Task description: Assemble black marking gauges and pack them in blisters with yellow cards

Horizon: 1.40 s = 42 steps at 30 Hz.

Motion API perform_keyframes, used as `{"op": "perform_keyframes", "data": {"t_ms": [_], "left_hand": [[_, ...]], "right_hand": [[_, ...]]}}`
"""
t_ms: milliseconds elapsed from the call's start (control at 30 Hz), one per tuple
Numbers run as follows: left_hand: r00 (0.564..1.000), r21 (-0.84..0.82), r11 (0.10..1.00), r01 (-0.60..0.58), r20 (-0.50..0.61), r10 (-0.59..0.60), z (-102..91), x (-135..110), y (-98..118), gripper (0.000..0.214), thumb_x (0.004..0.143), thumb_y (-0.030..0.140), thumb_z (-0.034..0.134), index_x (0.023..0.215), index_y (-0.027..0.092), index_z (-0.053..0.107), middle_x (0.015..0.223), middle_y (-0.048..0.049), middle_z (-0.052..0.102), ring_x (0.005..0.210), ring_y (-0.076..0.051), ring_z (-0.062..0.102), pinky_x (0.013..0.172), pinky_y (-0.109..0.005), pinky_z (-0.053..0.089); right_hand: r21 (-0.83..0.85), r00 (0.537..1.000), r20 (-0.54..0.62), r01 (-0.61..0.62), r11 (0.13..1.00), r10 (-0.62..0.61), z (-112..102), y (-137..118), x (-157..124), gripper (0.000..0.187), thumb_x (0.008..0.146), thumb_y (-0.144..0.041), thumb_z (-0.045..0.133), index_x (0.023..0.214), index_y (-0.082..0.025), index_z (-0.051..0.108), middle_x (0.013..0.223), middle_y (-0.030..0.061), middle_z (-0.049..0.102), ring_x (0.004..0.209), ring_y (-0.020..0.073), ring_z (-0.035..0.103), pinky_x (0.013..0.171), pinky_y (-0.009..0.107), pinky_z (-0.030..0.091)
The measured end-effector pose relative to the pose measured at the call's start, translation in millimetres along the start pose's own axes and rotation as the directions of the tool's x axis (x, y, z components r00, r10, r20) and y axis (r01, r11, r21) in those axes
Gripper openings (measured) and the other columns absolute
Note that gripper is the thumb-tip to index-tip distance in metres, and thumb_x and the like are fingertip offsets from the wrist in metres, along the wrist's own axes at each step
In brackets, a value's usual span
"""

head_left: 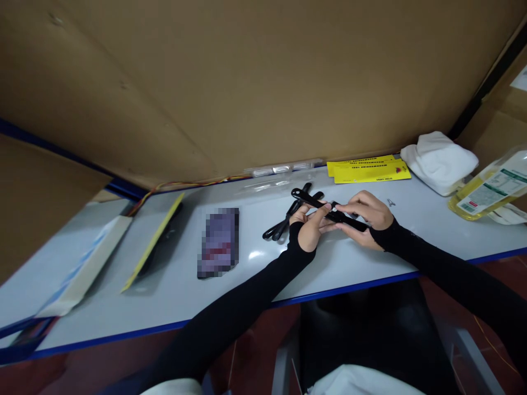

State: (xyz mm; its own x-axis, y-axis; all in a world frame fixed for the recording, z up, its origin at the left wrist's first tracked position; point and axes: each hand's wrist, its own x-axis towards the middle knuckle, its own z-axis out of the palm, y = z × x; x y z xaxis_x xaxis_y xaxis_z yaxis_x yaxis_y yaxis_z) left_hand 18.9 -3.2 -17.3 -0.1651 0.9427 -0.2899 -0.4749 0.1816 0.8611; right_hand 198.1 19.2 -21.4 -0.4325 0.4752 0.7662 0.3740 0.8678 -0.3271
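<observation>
A black spokeshave [307,198] is held up over the table, slanting down from upper left to lower right. My left hand [309,227] grips its middle from the left, thumb on top and fingers beneath. My right hand [369,213] is closed around the right part, with thumb and forefinger pinching near the tool's centre. A small bright part shows at those fingertips, too small to name. Behind my left hand, more black spokeshaves [273,231] lie crossed on the table, partly hidden. Small silver metal pieces [391,202] lie just right of my right hand.
Yellow printed cards [373,174] and clear plastic packaging [284,169] lie along the back wall. A white cloth bundle [440,159] and a bottle of yellow liquid [489,186] are at right. Leftward are a blurred-out item [219,241], a yellow-edged card [152,241] and an open box [94,258].
</observation>
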Motion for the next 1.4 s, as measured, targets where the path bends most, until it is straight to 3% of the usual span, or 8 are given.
{"op": "perform_keyframes", "data": {"t_ms": [100,267,500,633,867,1200,1267,1400], "left_hand": [[0.999,0.002,0.999,0.033,0.008,-0.033,-1.2,0.1,-1.7,0.051,0.057,0.027,0.097,0.094,0.016,0.064,0.074,-0.0070,0.077,0.065,-0.030,0.079,0.065,-0.045,0.069],[0.998,-0.050,0.997,0.056,0.012,-0.056,-4.3,3.4,-4.3,0.050,0.058,0.028,0.096,0.094,0.015,0.064,0.083,-0.0092,0.079,0.068,-0.030,0.079,0.071,-0.050,0.069],[0.999,-0.070,0.996,0.053,0.000,-0.053,-7.1,8.0,-10.2,0.046,0.063,0.037,0.095,0.090,0.015,0.065,0.077,-0.0085,0.078,0.064,-0.025,0.078,0.066,-0.039,0.069],[0.998,-0.090,0.994,0.059,0.018,-0.058,-6.5,7.3,-8.4,0.046,0.062,0.034,0.096,0.089,0.015,0.065,0.075,-0.0080,0.077,0.066,-0.027,0.078,0.068,-0.042,0.069],[0.997,-0.046,0.997,0.068,0.036,-0.066,-3.4,1.2,0.5,0.047,0.064,0.033,0.097,0.091,0.014,0.064,0.075,-0.0086,0.077,0.063,-0.027,0.078,0.069,-0.044,0.070],[0.999,-0.049,0.998,0.034,0.044,-0.032,-3.1,1.9,-0.8,0.047,0.065,0.037,0.098,0.091,0.014,0.065,0.078,-0.0107,0.079,0.072,-0.030,0.081,0.073,-0.047,0.070],[0.999,-0.047,0.999,0.027,0.046,-0.025,-2.8,1.2,-0.1,0.050,0.063,0.038,0.099,0.091,0.014,0.065,0.078,-0.0111,0.079,0.072,-0.031,0.081,0.072,-0.047,0.070],[0.998,-0.048,0.998,0.034,0.045,-0.032,-2.4,-0.1,-0.1,0.053,0.059,0.038,0.100,0.091,0.013,0.066,0.076,-0.0108,0.079,0.068,-0.031,0.080,0.069,-0.046,0.070]], "right_hand": [[0.025,0.999,-0.026,0.031,0.999,-0.030,-0.8,1.4,1.6,0.016,0.093,-0.027,0.075,0.106,-0.018,0.076,0.085,0.0053,0.064,0.073,0.0178,0.059,0.064,0.032,0.051],[0.035,1.000,-0.012,0.000,0.999,0.001,0.4,2.5,2.2,0.017,0.094,-0.024,0.074,0.109,-0.021,0.078,0.078,0.0033,0.065,0.071,0.0177,0.057,0.063,0.032,0.050],[0.101,0.998,0.036,0.052,0.994,-0.056,3.1,6.1,-1.9,0.009,0.090,-0.017,0.075,0.096,-0.023,0.078,0.077,0.0035,0.067,0.075,0.0191,0.058,0.067,0.034,0.051],[0.071,0.999,0.033,0.004,0.997,-0.006,-0.2,2.3,-1.0,0.016,0.093,-0.018,0.071,0.108,-0.021,0.075,0.079,0.0028,0.065,0.074,0.0181,0.057,0.068,0.034,0.052],[-0.006,0.997,0.077,-0.024,1.000,0.024,4.7,6.5,-3.8,0.050,0.095,-0.021,0.065,0.145,-0.025,0.062,0.093,0.0038,0.059,0.081,0.0191,0.059,0.072,0.035,0.055],[0.021,0.997,0.051,0.052,0.998,-0.053,-2.2,4.4,2.0,0.006,0.090,-0.017,0.070,0.095,-0.020,0.074,0.086,0.0054,0.063,0.078,0.0195,0.061,0.069,0.034,0.052],[0.028,0.998,0.045,0.037,0.999,-0.038,-1.9,3.5,1.5,0.011,0.091,-0.018,0.070,0.101,-0.020,0.073,0.086,0.0048,0.062,0.077,0.0191,0.060,0.069,0.034,0.052],[0.034,0.998,0.056,-0.025,0.999,0.024,0.6,5.2,-2.6,0.046,0.092,-0.018,0.067,0.138,-0.021,0.064,0.090,0.0038,0.061,0.080,0.0195,0.060,0.074,0.036,0.056]]}}
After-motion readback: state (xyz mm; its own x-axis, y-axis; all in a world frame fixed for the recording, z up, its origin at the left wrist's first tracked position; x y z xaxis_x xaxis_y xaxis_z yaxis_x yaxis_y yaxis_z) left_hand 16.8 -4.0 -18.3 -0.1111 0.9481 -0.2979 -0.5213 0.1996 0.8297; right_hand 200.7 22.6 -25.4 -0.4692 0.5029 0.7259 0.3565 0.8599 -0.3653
